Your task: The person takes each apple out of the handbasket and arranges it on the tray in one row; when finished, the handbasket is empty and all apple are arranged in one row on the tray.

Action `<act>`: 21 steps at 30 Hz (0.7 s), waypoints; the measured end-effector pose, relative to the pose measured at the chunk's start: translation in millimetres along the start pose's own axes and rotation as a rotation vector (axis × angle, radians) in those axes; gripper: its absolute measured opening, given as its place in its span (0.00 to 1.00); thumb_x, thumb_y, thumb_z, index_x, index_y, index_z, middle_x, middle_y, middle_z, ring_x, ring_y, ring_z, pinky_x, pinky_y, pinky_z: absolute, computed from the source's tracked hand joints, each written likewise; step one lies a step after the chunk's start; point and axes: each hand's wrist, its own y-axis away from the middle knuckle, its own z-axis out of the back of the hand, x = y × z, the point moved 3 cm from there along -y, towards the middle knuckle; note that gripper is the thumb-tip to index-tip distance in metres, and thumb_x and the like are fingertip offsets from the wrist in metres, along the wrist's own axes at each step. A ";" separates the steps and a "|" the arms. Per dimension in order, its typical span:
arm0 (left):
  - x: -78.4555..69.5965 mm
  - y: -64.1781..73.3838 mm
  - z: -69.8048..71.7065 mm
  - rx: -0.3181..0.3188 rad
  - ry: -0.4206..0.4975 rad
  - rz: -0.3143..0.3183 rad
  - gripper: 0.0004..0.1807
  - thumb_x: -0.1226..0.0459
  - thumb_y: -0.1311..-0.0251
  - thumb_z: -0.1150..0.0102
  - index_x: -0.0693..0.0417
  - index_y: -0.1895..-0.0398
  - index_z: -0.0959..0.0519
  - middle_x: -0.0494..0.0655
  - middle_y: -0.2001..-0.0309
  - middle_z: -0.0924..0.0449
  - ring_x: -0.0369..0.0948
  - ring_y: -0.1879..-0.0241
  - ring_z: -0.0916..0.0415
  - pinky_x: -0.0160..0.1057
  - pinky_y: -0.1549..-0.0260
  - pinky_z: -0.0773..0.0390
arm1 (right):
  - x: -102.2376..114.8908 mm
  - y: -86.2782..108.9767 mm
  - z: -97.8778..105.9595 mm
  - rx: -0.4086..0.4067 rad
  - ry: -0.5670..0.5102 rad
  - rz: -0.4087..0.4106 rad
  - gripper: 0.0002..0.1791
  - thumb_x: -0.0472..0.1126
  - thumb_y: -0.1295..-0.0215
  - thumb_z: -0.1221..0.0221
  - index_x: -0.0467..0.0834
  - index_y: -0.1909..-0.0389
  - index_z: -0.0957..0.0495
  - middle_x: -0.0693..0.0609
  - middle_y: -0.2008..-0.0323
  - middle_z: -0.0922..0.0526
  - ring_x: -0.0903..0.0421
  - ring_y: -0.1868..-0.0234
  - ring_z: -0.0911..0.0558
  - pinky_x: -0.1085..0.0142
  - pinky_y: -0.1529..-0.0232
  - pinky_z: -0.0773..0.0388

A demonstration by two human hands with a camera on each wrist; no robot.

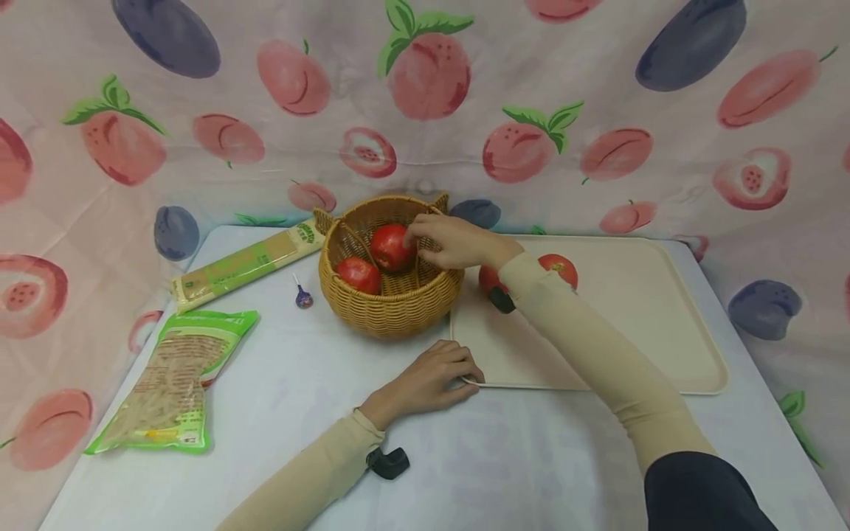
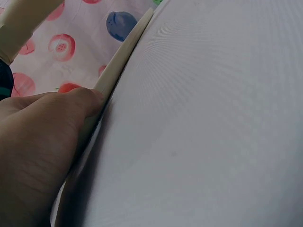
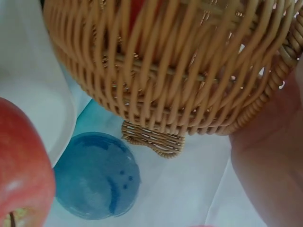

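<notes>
In the head view my right hand (image 1: 458, 240) reaches over the right rim of a wicker basket (image 1: 392, 317), its fingertips at the side of a red apple (image 1: 389, 248). A second red apple (image 1: 358, 275) lies at the basket's front left. In the right wrist view, basket weave (image 3: 156, 85) hides the fingers. My left hand (image 1: 432, 380) holds the near left corner of a cream tray (image 1: 637, 317), thumb on the rim in the left wrist view. Two more apples, one of them this apple (image 1: 559, 270), are on the tray, partly behind my right forearm.
Left of the basket lie a long packet of noodles (image 1: 249, 265), a small lollipop (image 1: 303, 298) and a green-edged clear bag (image 1: 175, 383) of pale dry food. A fruit-print curtain (image 1: 425, 147) hangs behind the white-covered table.
</notes>
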 end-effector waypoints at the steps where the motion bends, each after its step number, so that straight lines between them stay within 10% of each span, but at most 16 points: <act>1: -0.3 0.0 0.1 -0.002 0.000 -0.002 0.05 0.56 0.41 0.39 0.40 0.62 0.18 0.31 0.65 0.25 0.30 0.59 0.31 0.33 0.47 0.33 | 0.6 -0.8 0.2 0.011 0.005 -0.005 0.16 0.37 0.34 0.48 0.44 0.47 0.26 0.51 0.49 0.26 0.49 0.44 0.26 0.57 0.42 0.29; 21: -0.4 -0.5 1.4 0.016 0.012 0.014 0.06 0.57 0.41 0.39 0.40 0.61 0.18 0.31 0.65 0.25 0.30 0.60 0.31 0.33 0.48 0.33 | 6.9 -16.7 0.9 0.144 0.076 -0.095 0.28 0.37 0.38 0.41 0.50 0.37 0.35 0.49 0.41 0.35 0.51 0.39 0.34 0.56 0.40 0.32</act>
